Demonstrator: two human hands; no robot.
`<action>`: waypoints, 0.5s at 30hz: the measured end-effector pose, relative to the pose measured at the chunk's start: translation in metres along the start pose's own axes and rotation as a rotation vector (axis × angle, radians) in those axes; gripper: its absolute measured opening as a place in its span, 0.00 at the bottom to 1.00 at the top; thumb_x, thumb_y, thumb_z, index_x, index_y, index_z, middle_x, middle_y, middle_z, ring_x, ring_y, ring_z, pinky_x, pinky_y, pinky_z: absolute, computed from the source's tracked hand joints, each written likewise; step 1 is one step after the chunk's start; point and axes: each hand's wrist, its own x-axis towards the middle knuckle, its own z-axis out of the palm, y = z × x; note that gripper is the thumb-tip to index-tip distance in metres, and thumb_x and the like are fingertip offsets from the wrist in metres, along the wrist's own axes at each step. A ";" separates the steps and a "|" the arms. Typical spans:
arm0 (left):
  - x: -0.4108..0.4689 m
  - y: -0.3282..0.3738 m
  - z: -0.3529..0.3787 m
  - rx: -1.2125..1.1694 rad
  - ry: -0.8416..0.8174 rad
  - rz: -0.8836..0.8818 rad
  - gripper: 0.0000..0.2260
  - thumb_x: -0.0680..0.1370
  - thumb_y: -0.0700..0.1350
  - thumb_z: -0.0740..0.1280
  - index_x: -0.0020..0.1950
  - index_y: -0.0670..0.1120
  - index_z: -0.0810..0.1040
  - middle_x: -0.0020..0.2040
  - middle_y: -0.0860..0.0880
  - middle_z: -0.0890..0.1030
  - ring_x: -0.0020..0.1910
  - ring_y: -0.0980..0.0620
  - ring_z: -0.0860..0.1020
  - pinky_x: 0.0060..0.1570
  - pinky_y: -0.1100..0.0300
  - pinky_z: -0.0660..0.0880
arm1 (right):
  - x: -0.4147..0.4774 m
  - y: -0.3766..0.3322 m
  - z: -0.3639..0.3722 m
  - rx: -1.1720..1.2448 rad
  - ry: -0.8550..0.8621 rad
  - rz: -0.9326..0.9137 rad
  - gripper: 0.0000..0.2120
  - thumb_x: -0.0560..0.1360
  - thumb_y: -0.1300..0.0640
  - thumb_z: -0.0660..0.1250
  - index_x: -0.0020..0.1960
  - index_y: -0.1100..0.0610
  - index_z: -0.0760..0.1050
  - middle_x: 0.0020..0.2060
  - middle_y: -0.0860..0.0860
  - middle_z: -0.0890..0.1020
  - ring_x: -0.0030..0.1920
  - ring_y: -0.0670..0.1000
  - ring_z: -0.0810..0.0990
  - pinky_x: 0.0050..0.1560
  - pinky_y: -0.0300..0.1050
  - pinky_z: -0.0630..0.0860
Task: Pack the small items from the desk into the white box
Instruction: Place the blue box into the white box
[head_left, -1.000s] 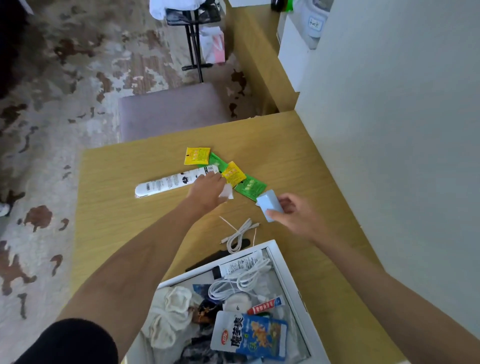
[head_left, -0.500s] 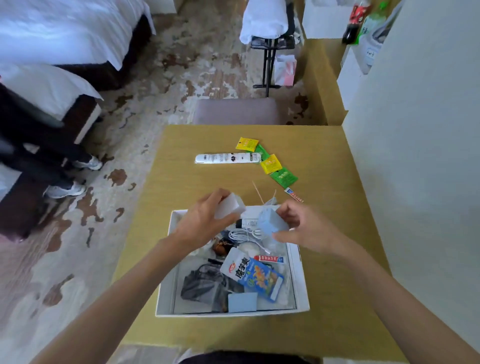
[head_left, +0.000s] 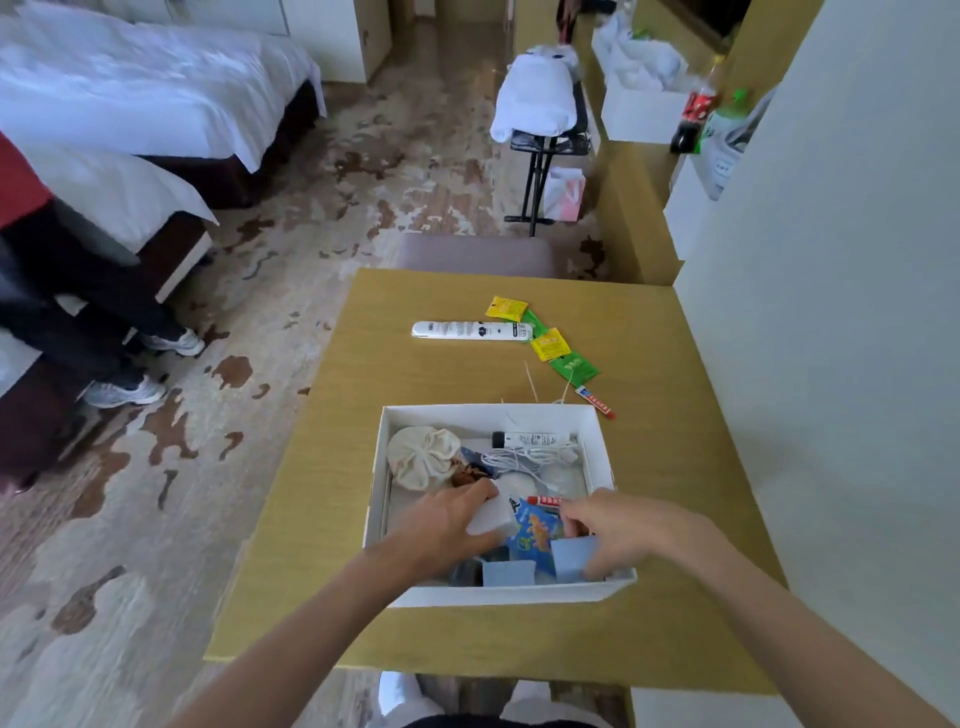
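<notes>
The white box (head_left: 498, 595) sits on the near part of the wooden desk (head_left: 332, 499), holding a cloth pouch, a white cable, a tube and a blue snack packet. My left hand (head_left: 447, 525) is inside the box, gripping a small white block (head_left: 488, 514). My right hand (head_left: 618, 530) is also inside, fingers on a pale blue box (head_left: 571, 558) at the near right corner. On the desk behind the box lie a white tube (head_left: 470, 330), yellow sachets (head_left: 506, 307), green sachets (head_left: 574, 368) and a small red-and-white tube (head_left: 595, 401).
A padded stool (head_left: 478, 254) stands at the desk's far edge and a wall (head_left: 831, 312) runs along the right. Beds (head_left: 130, 104) and a person's legs (head_left: 78, 322) are to the left. A luggage rack (head_left: 545, 135) stands further back.
Both hands have dropped from above the box into it, carrying the white block and the pale blue box down among the contents. The camera has tilted up and back.
</notes>
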 end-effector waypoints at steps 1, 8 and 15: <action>0.001 0.001 0.002 0.013 -0.043 0.000 0.22 0.74 0.63 0.62 0.62 0.52 0.68 0.59 0.50 0.78 0.54 0.48 0.76 0.46 0.55 0.72 | 0.002 -0.002 0.002 -0.006 -0.011 0.035 0.13 0.66 0.56 0.71 0.46 0.51 0.68 0.40 0.47 0.73 0.35 0.47 0.70 0.31 0.43 0.65; 0.006 0.006 0.010 0.062 -0.159 0.061 0.22 0.73 0.60 0.65 0.61 0.51 0.67 0.58 0.47 0.79 0.52 0.46 0.77 0.41 0.57 0.68 | 0.019 -0.014 0.003 -0.093 -0.131 0.121 0.15 0.69 0.54 0.69 0.53 0.50 0.70 0.49 0.50 0.76 0.48 0.52 0.76 0.46 0.48 0.76; 0.008 0.001 0.010 0.063 -0.191 0.149 0.21 0.73 0.60 0.64 0.62 0.53 0.67 0.58 0.48 0.80 0.52 0.46 0.77 0.39 0.58 0.65 | 0.022 -0.014 0.019 -0.044 0.025 0.065 0.10 0.72 0.65 0.61 0.49 0.56 0.77 0.49 0.56 0.81 0.49 0.55 0.79 0.48 0.50 0.77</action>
